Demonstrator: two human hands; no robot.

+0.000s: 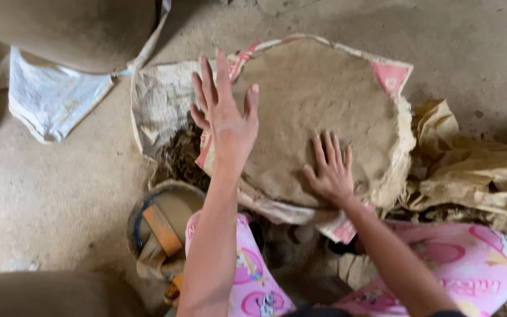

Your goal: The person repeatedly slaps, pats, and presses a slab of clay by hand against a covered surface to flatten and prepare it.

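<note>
Although only the head view is available, we record the scene plainly from it. A flattened round slab of grey-brown clay [318,111] lies on a worn woven sack [165,100] with pink-red printed corners, spread on the dusty ground [48,194]. The slab covers most of the sack, reaching its right and far edges.

We find the right hand [331,170] pressed flat on the slab near its near edge, fingers spread, palm down. The left hand [225,117] is raised above the slab's left edge, open with fingers splayed; we cannot tell whether it touches the clay. Neither hand grips anything.

A dirty round basin [165,226] stands just beside the sack's near left corner, by the pink-patterned trouser legs [476,258]. Crumpled brown paper sacking [476,170] lies off the right edge.

In our judgement the step in hand is patting the slab flat and even. The next move calls for a level, open-palmed stroke by the lifted hand, while the other steadies the slab.
</note>
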